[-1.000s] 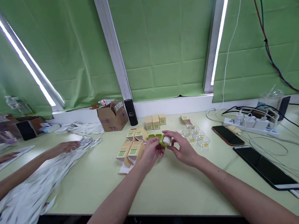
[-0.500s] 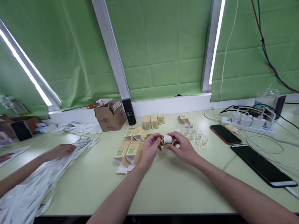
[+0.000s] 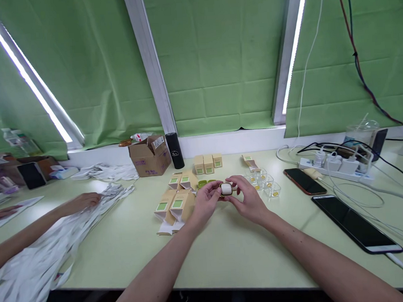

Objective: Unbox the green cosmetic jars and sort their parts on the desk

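Observation:
Between my two hands, above the table, is a small rounded case with a white insert [image 3: 226, 189] showing inside its dark-and-yellowish rim. My left hand [image 3: 205, 200] grips its left side with thumb and fingers. On the opposite side, my right hand [image 3: 248, 199] pinches it between thumb and fingertips. Green pieces [image 3: 206, 183] lie just behind my left hand, partly hidden by it. Small clear plastic cups [image 3: 265, 182] with yellow marks stand to the right of my right hand. Open kraft-paper boxes [image 3: 181, 206] with green labels lie left of my left hand.
Closed small boxes [image 3: 208, 163] and a flattened carton [image 3: 250, 162] sit farther back. A cardboard box [image 3: 150, 159] and black bottle [image 3: 174, 151] stand behind. Phones [image 3: 358, 223] and a power strip [image 3: 335, 168] lie right. A co-worker's hand [image 3: 85, 203] rests on white strips [image 3: 57, 242].
The case has tilted slightly, so its white insert now sits lower within the rim. My fingers have shifted a little around it, and more of the green pieces shows.

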A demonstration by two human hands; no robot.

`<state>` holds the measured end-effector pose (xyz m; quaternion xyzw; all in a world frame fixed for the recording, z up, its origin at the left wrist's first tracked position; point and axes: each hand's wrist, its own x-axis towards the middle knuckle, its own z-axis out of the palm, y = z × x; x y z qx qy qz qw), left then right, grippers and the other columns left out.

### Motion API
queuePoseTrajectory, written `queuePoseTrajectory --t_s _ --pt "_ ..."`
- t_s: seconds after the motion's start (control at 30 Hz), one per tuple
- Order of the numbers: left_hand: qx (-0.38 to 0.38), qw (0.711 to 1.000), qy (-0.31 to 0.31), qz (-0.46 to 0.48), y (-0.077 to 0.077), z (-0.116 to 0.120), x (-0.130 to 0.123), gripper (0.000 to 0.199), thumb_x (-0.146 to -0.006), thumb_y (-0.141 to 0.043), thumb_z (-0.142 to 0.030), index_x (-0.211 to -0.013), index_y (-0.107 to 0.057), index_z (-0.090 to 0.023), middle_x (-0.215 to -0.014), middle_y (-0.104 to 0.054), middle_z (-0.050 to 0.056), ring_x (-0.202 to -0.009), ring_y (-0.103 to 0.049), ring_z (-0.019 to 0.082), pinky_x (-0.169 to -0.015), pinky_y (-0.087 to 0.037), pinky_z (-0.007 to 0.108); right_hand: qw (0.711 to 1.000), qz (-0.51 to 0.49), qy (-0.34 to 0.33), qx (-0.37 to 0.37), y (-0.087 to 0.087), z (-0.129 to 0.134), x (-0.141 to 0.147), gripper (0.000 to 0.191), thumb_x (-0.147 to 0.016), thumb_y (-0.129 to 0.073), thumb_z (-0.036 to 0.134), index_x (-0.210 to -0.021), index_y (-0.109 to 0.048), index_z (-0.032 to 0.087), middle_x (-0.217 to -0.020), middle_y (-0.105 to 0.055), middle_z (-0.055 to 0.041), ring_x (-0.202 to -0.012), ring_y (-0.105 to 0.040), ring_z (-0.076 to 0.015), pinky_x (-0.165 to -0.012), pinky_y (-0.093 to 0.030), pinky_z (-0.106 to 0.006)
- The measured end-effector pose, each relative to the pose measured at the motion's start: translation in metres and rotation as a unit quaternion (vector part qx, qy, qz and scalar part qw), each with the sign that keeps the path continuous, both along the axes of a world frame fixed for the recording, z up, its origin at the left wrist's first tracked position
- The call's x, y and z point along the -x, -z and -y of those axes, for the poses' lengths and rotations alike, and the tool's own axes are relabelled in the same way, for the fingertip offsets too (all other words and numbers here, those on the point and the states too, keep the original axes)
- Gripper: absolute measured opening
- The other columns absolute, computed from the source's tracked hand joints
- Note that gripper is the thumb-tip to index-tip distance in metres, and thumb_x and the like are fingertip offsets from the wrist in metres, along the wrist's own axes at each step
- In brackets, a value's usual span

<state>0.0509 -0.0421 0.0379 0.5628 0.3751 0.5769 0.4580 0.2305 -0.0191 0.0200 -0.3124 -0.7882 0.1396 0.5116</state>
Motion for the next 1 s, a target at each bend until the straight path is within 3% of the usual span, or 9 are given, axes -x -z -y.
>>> queuePoseTrajectory --t_s 0.1,0.17,0.37,0.63,1.0 --pt "-0.037 0.998 -0.022 -0.034 0.0031 -0.0001 0.0 0.033 -0.087 -0.075 -0.04 -0.11 -0.073 -0.018 -0.111 -0.074 0.013 -0.093 -0.074 0.025 -0.084 -0.066 0.044 0.996 0.047 0.017 -0.074 -0.0006 0.001 -0.0026 0.04 -0.097 -0.061 0.026 -0.137 -0.057 0.028 -0.127 -0.061 -0.0134 -0.12 -0.061 -0.0315 -0.096 -0.06 -0.052" --pt "-0.065 0.994 -0.044 -0.074 0.0041 0.0011 -0.0001 0.031 -0.088 -0.073 -0.037 -0.113 -0.073 -0.019 -0.113 -0.075 0.013 -0.097 -0.073 0.025 -0.087 -0.065 0.043 0.992 0.078 0.018 -0.097 -0.0006 0.001 -0.0035 0.04 -0.101 -0.056 0.026 -0.141 -0.055 0.028 -0.126 -0.061 -0.0139 -0.119 -0.062 -0.0309 -0.096 -0.06 -0.051" --pt "-0.115 0.979 -0.089 -0.143 0.0029 0.0059 -0.0003 0.029 -0.087 -0.074 -0.031 -0.115 -0.075 -0.023 -0.115 -0.075 0.012 -0.098 -0.073 0.025 -0.081 -0.064 0.037 0.987 0.111 0.02 -0.118 0.0001 -0.0008 -0.0051 0.041 -0.104 -0.051 0.028 -0.146 -0.052 0.028 -0.123 -0.061 -0.0139 -0.11 -0.067 -0.0287 -0.088 -0.063 -0.047" --pt "-0.165 0.956 -0.111 -0.214 0.0075 0.0055 0.0002 0.03 -0.095 -0.064 -0.031 -0.123 -0.072 -0.022 -0.123 -0.072 0.013 -0.106 -0.071 0.026 -0.084 -0.063 0.037 0.982 0.12 0.02 -0.144 -0.0037 0.0011 -0.0058 0.038 -0.106 -0.048 0.025 -0.144 -0.052 0.027 -0.125 -0.062 -0.015 -0.112 -0.067 -0.0287 -0.089 -0.062 -0.045" --pt "-0.196 0.95 -0.121 -0.211 0.0057 0.0077 -0.002 0.028 -0.093 -0.066 -0.026 -0.12 -0.074 -0.023 -0.12 -0.074 0.013 -0.108 -0.071 0.027 -0.086 -0.062 0.038 0.972 0.16 0.051 -0.166 -0.002 0.0015 -0.0042 0.041 -0.106 -0.045 0.022 -0.147 -0.047 0.025 -0.128 -0.063 -0.0163 -0.116 -0.067 -0.0305 -0.089 -0.062 -0.045"
